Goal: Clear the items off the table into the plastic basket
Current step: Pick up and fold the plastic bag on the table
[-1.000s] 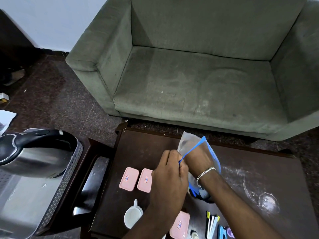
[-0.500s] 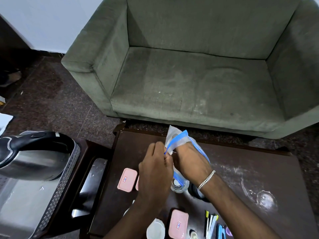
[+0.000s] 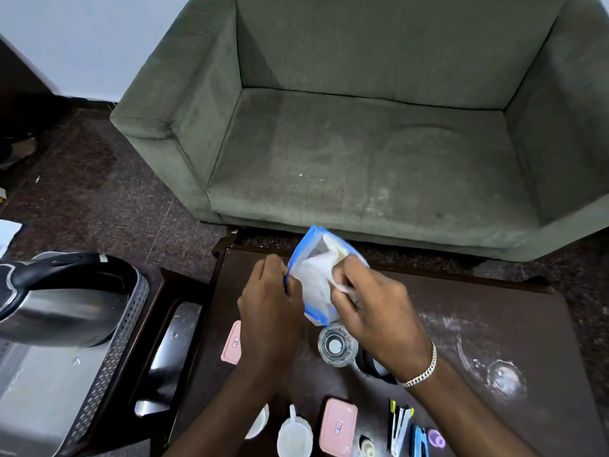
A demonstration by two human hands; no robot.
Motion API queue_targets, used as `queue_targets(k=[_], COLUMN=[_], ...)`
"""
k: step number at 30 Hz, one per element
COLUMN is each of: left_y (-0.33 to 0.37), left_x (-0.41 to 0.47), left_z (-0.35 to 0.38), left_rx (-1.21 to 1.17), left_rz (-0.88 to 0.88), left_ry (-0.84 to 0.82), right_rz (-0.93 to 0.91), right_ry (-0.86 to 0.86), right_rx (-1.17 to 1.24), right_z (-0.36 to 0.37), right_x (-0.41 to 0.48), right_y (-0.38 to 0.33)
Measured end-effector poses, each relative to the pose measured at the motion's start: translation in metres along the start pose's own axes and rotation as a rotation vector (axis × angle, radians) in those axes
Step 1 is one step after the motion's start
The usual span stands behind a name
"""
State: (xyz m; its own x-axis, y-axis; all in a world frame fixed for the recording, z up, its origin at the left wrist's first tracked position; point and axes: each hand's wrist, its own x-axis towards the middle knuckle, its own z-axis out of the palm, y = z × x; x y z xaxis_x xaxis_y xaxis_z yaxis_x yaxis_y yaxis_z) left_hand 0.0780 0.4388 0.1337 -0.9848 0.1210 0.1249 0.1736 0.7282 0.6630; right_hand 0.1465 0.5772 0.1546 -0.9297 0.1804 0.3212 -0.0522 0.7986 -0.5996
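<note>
Dark wooden tabletop [image 3: 478,324] before green sofa [image 3: 362,143]. Both hands, left hand [image 3: 270,311] and right hand [image 3: 372,311], gripping blue-edged clear plastic zip bag [image 3: 313,278] above clear round jar [image 3: 337,346]. Likely sealing; next, carrying left into perforated plastic basket [image 3: 108,357].

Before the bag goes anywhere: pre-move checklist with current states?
1. Both hands on the blue-edged clear zip bag: ok. Left hand pinches its left edge, right hand grips its right side.
2. Bag lifted off the dark wooden table: ok.
3. Bag sealed: cannot tell; the top looks parted.
4. Space below bag free: not ok. A clear glass jar stands right beneath it.
5. Perforated grey plastic basket has room: not ok on its far side, where a steel kettle lies.
6. Table cleared: not ok. Pink lidded boxes and white cups remain.
</note>
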Motion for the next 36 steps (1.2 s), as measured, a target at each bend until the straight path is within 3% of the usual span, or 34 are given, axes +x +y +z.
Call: queue_targets(k=[4, 8, 12, 17, 22, 28, 33, 36], left_y=[-0.004, -0.005, -0.005, -0.004, -0.004, -0.01, -0.013, -0.013], left_x=[0.0, -0.002, -0.002, -0.005, -0.009, -0.014, -0.018, -0.02], left_z=[0.0, 0.001, 0.0, -0.002, -0.002, -0.002, -0.002, -0.001], left_rx=[0.001, -0.01, -0.012, -0.005, 0.002, -0.006, -0.012, -0.006], left_rz=[-0.005, 0.009, 0.017, 0.058, 0.072, 0.056, 0.063, 0.059], left_ry=[-0.015, -0.027, -0.029, -0.036, -0.046, -0.068, -0.068, -0.083], right_rz=[0.148, 0.34, 0.541, 0.72, 0.761, 0.87, 0.854, 0.856], right_ry=[0.289, 0.383, 0.244, -0.128, -0.326, -0.37, -0.294, -0.322], right_rx=[0.225, 0.581, 0.907, 1.164, 1.089, 0.697, 0.383, 0.335], right_z=[-0.011, -0.03, -0.044, -0.056, -0.07, -0.092, -0.102, -0.101], right_x=[0.002, 0.011, 0.013, 0.002, -0.017, -0.045, -0.069, -0.083], right_y=[-0.001, 0.01, 0.037, 0.064, 0.084, 0.102, 0.118, 0.123])
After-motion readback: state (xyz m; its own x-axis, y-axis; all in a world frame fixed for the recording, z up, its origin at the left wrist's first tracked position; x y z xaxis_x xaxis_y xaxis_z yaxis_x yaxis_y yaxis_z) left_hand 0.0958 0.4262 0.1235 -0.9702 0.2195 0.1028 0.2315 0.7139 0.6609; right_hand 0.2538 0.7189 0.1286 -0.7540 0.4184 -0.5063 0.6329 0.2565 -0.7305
